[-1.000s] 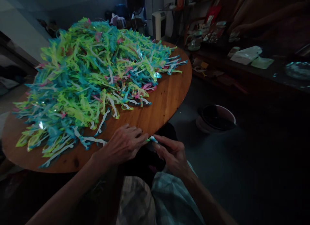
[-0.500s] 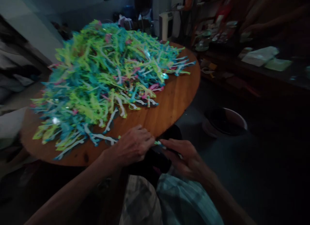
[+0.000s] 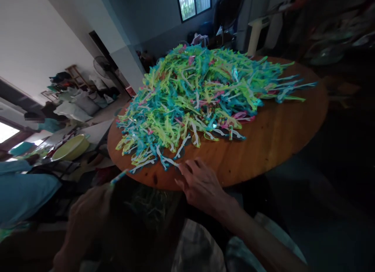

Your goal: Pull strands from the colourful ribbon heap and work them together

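Note:
A big heap of thin plastic strips [image 3: 202, 96] in blue, green, white and pink covers most of the round wooden table [image 3: 278, 135]. My right hand [image 3: 202, 184] lies on the table's near edge with its fingers stretched out, the fingertips touching the nearest white strips of the heap. My left hand [image 3: 88, 215] is low at the left, off the table and in shadow, closed round a small striped stick-like piece [image 3: 118, 177] that pokes up from its fingers. Under the table edge between my hands, a dark space shows more greenish strips [image 3: 146, 201].
To the left another person in a teal top [image 3: 20, 194] sits near a yellow-green bowl [image 3: 70, 148] and cluttered goods. A standing fan [image 3: 101, 65], a barred window [image 3: 195, 2] and a white appliance [image 3: 259, 30] are at the back. Dark shelves stand on the right.
My head has turned left, so the table now sits to the right. My hands, which met at a small piece by the table edge, have parted: left carried it leftward, right went to the heap.

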`<state>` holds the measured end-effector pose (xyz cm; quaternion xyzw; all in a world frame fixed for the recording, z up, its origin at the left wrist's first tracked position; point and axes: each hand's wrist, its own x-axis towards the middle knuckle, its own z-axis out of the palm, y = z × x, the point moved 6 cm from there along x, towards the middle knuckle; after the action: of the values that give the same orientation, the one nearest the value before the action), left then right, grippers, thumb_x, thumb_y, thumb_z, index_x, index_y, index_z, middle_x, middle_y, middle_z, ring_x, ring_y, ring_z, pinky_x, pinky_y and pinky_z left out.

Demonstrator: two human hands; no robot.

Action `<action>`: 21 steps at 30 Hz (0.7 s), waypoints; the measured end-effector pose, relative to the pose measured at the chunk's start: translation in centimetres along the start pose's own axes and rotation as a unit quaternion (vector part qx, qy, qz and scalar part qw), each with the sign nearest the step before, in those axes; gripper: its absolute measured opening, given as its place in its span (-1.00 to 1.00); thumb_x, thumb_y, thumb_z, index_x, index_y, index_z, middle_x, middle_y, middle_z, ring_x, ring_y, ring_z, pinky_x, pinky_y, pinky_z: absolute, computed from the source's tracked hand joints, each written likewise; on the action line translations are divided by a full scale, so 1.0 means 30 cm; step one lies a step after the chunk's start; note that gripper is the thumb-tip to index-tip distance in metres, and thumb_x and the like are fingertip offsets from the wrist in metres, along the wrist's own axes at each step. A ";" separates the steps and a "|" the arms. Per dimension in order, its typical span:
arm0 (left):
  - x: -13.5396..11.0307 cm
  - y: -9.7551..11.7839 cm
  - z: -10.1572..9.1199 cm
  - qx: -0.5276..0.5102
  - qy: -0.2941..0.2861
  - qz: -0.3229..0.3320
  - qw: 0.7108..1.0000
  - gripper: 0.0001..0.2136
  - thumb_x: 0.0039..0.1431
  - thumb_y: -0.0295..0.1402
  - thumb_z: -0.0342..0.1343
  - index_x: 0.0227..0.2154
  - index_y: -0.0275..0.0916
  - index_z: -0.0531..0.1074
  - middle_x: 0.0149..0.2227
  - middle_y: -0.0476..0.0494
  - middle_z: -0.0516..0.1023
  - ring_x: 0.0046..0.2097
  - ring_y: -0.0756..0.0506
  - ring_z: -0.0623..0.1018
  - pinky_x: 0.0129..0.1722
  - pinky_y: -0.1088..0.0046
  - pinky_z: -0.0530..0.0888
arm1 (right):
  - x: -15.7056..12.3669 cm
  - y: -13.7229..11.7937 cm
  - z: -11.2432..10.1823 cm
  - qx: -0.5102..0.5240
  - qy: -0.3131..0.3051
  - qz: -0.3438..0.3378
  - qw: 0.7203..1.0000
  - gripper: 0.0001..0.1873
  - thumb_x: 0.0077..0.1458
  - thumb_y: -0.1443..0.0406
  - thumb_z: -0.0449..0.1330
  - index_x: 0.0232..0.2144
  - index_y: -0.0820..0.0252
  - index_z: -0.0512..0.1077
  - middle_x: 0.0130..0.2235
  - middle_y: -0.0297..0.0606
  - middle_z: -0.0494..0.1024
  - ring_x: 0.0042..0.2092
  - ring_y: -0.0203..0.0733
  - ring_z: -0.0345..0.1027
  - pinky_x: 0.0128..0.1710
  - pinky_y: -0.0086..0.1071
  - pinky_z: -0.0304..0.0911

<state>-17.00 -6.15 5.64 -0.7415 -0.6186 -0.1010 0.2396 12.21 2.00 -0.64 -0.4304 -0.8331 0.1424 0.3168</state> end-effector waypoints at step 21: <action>0.389 0.747 0.211 -0.168 0.004 0.279 0.945 -0.78 0.25 -0.58 -0.05 -0.30 -0.23 0.48 -0.30 -0.15 0.56 -0.19 -0.20 0.48 -0.18 0.18 0.25 | -0.041 0.363 -0.251 -0.077 0.101 0.133 0.983 -0.76 0.33 0.30 0.00 -0.16 0.26 0.45 -0.20 -0.09 0.54 -0.21 -0.11 0.40 -0.22 -0.31 0.21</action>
<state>6.22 4.34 0.20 -0.9136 -0.3596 -0.1354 0.1329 24.46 7.17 -0.98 -0.5731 -0.7404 0.0741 0.3434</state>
